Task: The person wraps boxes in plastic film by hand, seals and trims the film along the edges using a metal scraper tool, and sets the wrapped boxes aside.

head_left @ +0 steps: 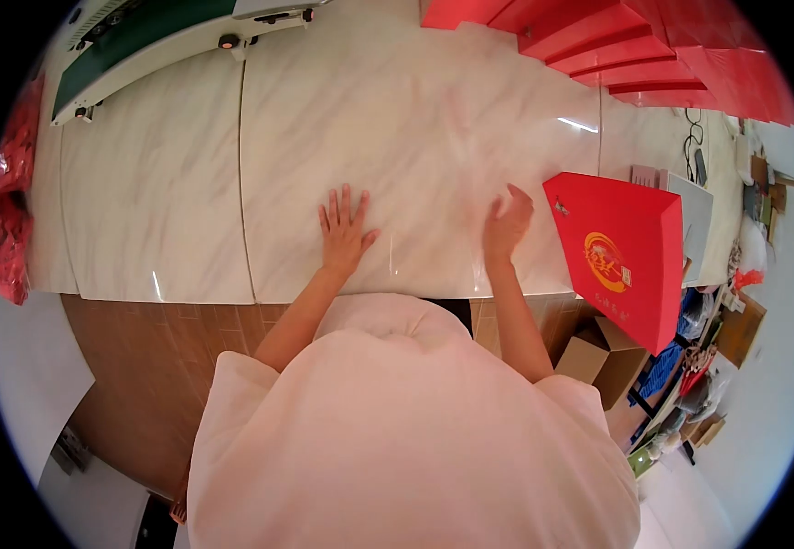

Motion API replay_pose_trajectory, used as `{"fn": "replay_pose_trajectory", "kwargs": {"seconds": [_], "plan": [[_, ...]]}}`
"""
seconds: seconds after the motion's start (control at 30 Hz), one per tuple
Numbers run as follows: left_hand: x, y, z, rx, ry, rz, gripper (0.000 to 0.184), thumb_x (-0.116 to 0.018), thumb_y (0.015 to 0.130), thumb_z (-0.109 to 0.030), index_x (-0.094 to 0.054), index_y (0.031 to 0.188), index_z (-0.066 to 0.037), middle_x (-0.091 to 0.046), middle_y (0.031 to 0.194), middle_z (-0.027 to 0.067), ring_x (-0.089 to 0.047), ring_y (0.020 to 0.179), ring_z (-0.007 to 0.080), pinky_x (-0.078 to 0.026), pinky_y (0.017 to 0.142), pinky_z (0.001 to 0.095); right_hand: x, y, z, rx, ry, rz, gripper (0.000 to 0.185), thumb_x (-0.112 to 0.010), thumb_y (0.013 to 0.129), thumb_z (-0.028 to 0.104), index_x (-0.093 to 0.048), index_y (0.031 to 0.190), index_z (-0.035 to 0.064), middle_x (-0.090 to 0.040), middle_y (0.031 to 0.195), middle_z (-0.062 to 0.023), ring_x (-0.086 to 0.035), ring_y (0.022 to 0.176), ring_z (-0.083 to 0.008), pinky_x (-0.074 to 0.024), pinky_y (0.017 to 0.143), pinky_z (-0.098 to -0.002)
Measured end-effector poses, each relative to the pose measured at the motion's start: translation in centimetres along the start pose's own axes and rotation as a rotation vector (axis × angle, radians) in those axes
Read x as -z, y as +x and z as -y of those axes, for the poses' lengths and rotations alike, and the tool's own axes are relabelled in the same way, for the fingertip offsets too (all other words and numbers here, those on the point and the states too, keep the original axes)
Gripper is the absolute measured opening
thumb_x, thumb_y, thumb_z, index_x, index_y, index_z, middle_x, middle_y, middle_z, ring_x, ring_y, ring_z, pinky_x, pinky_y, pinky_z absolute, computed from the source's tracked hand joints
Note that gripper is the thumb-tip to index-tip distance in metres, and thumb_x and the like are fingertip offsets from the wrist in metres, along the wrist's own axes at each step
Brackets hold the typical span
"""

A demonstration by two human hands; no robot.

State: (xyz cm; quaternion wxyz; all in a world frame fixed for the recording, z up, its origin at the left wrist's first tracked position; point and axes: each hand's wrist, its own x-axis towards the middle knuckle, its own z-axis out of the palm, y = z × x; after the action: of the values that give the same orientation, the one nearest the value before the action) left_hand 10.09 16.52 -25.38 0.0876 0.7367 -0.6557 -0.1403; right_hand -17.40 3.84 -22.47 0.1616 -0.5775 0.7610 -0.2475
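Palm down on the pale marble-patterned table [397, 128], my left hand [346, 231] lies flat with its fingers spread. My right hand [509, 224] is raised a little at the table's front, fingers loosely bent and thumb apart, holding nothing. Just to its right is a red gift box [639, 233] with a gold round emblem and small printed characters on its front. A narrow gap separates that hand from the box. The box reaches out past the table's front edge.
Several red boxes [616, 55] stand in a row at the back right. A machine with a green belt [145, 50] occupies the back left. Red plastic-wrapped packs [8, 210] sit far left. Below the table's right side is an open cardboard box [603, 357], beside cluttered shelves [690, 393].
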Motion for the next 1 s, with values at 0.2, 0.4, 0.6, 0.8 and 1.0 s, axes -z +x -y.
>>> {"fn": "replay_pose_trajectory", "kwargs": {"seconds": [0.2, 0.4, 0.6, 0.8, 1.0], "plan": [[-1.1, -0.2, 0.0, 0.013, 0.125, 0.048, 0.082, -0.059, 0.089, -0.048, -0.023, 0.154, -0.016, -0.015, 0.160, 0.0163, -0.013, 0.146, 0.0411, -0.017, 0.114, 0.0613, -4.4, -8.3, 10.4, 0.875, 0.280, 0.572, 0.058, -0.062, 0.088, 0.020, -0.044, 0.141, 0.0061, -0.039, 0.148, -0.0198, -0.034, 0.138, -0.0369, -0.0286, 0.113, -0.0475], [-1.6, -1.1, 1.1, 0.079, -0.168, -0.054, 0.084, -0.060, 0.088, -0.043, -0.022, 0.154, -0.009, -0.012, 0.160, 0.0190, -0.008, 0.147, 0.0433, -0.009, 0.114, 0.0626, -8.9, -10.3, 9.6, 0.736, -0.307, 0.516, 0.075, -0.058, 0.091, 0.040, -0.027, 0.152, 0.0078, -0.021, 0.157, -0.0220, -0.019, 0.144, -0.0412, -0.0148, 0.116, -0.0560], [-0.2, -2.0, 3.3, 0.356, 0.038, -0.115, 0.084, -0.056, 0.091, -0.051, -0.020, 0.155, -0.010, -0.010, 0.161, 0.0197, -0.005, 0.145, 0.0480, -0.007, 0.113, 0.0655, -5.2, -0.9, -0.7, 0.587, -0.199, 0.256, 0.066, -0.057, 0.091, 0.024, -0.031, 0.148, 0.0040, -0.023, 0.154, -0.0256, -0.024, 0.142, -0.0431, -0.0233, 0.116, -0.0511], [0.2, -2.6, 5.3, 0.363, 0.092, -0.154, 0.087, -0.063, 0.086, -0.050, -0.022, 0.155, -0.015, -0.011, 0.160, 0.0196, -0.010, 0.144, 0.0499, -0.012, 0.113, 0.0650, -0.6, -0.2, -2.1, 0.382, -0.114, 0.099, 0.060, -0.056, 0.080, -0.006, -0.040, 0.137, 0.0008, -0.038, 0.140, -0.0228, -0.037, 0.131, -0.0410, -0.0347, 0.108, -0.0486], [0.9, -4.2, 8.4, 0.351, 0.129, -0.149, 0.084, -0.060, 0.088, -0.046, -0.021, 0.155, -0.014, -0.011, 0.161, 0.0195, -0.007, 0.146, 0.0472, -0.011, 0.113, 0.0643, 3.7, 1.8, -3.4, 0.316, -0.128, -0.160, 0.057, -0.055, 0.078, -0.008, -0.044, 0.133, -0.0001, -0.046, 0.131, -0.0203, -0.042, 0.126, -0.0388, -0.0348, 0.106, -0.0500]]}}
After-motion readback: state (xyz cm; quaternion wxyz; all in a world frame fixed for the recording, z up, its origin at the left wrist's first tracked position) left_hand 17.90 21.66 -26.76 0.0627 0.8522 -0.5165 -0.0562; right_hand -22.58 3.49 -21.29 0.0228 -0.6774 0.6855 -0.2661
